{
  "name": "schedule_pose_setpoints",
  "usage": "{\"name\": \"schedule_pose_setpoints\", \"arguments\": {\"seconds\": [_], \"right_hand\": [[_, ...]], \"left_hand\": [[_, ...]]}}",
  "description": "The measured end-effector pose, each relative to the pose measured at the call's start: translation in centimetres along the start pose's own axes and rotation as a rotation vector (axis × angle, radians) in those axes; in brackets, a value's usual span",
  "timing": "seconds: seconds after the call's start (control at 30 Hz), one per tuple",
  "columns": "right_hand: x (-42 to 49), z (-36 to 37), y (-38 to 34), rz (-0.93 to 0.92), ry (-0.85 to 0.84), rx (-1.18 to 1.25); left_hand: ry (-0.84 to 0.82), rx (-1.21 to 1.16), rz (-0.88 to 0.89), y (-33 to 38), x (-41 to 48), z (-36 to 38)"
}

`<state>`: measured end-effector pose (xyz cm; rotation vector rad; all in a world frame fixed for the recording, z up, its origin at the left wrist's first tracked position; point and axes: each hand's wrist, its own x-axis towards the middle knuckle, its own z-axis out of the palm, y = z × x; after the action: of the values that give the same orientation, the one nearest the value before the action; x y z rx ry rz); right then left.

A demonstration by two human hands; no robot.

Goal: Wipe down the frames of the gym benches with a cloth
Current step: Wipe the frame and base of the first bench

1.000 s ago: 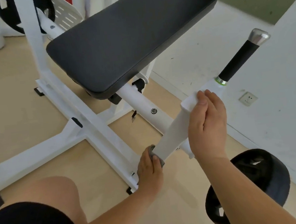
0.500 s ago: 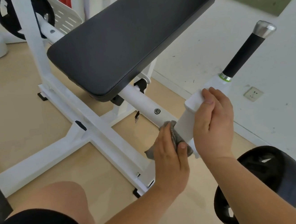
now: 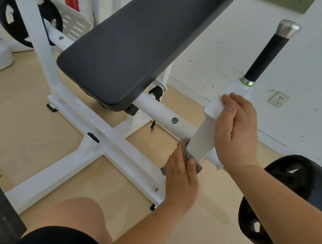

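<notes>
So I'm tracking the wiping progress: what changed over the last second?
The left hand slid the cloth from the lower end of the white arm up along its left side, near the round tube. The right hand kept gripping the arm's top. Nothing was let go, and the bench stayed put.

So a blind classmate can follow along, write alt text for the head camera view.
A person's left hand holds a grey cloth against the white lever arm of a gym bench frame, while the right hand grips the arm's top. The black bench pad sits behind, a black-gripped handle rises at right, and a black weight plate shows lower right.
</notes>
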<state>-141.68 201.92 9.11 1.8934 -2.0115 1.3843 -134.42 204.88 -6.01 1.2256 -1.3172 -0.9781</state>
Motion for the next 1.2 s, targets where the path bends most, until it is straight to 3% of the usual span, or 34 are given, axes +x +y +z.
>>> {"name": "schedule_pose_setpoints", "arguments": {"seconds": [0.13, 0.27, 0.33, 0.47, 0.57, 0.67, 0.73, 0.83, 0.93, 1.0, 1.13, 1.2], "right_hand": [[0.0, -0.3, -0.4, 0.028, -0.036, 0.029], [0.1, -1.0, -0.7, 0.037, -0.13, 0.056], [-1.0, -2.0, -1.1, 0.13, -0.159, 0.158], [-10.2, -3.2, -1.0, 0.244, 0.019, 0.292], [-15.8, -2.2, -0.8, 0.536, -0.244, 0.513], [-16.2, -1.2, -0.8, 0.819, -0.434, 0.897], [-15.8, -0.4, -0.4, 0.849, -0.328, 0.977], [-15.4, 0.1, 0.1, 0.889, -0.06, 0.773], [-14.4, -0.4, 0.4, 0.794, 0.113, 0.614], [-12.6, -0.5, 0.2, 0.681, 0.172, 0.599], [-9.6, 2.5, -0.2, 0.435, 0.114, 0.497], [-10.3, 4.9, 0.4, 0.392, 0.099, 0.414]], "left_hand": [[-0.124, 0.06, -0.258, -2.2, -0.7, -2.1], [-0.133, 0.005, -0.061, 3.6, -1.6, -4.4], [-0.188, 0.024, -0.035, 3.9, -2.5, -6.1], [-0.145, -0.019, -0.271, 2.5, -4.2, -8.6], [-0.216, -0.097, -0.316, 4.3, -4.7, -8.5], [-0.491, -0.091, -0.323, 6.7, -4.3, -7.7], [-0.616, -0.136, -0.438, 7.9, -3.7, -7.5], [-0.671, -0.12, -0.448, 7.5, -2.5, -8.5], [-0.38, 0.196, -0.294, 5.9, -0.3, -9.8], [-0.295, 0.247, -0.223, 5.2, 1.0, -9.6], [-0.363, 0.167, -0.081, 3.3, 1.4, -8.2], [-0.445, 0.105, -0.134, 2.4, 1.1, -7.4]]}}
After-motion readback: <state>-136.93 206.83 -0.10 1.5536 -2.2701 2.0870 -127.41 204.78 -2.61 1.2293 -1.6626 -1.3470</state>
